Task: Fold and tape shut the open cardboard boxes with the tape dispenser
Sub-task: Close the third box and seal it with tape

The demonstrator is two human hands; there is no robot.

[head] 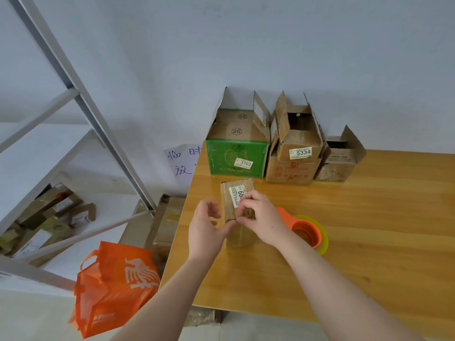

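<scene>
Light: bright, even, diffuse; source cannot be told.
Wall (246, 45): pale blue-grey, evenly lit.
Table (369, 217): glossy, with a soft reflection of the green box (236, 158) along its far edge.
Shadows: faint, soft-edged, on the table beside the small box (237, 232).
Sheen: dull, on the small box's taped near half.
Distortion: wide-angle; shelf frame (73, 89) leans and splays at left.
Blur: orange bag (115, 286) smeared at lower left; centre sharp, number labels legible.
</scene>
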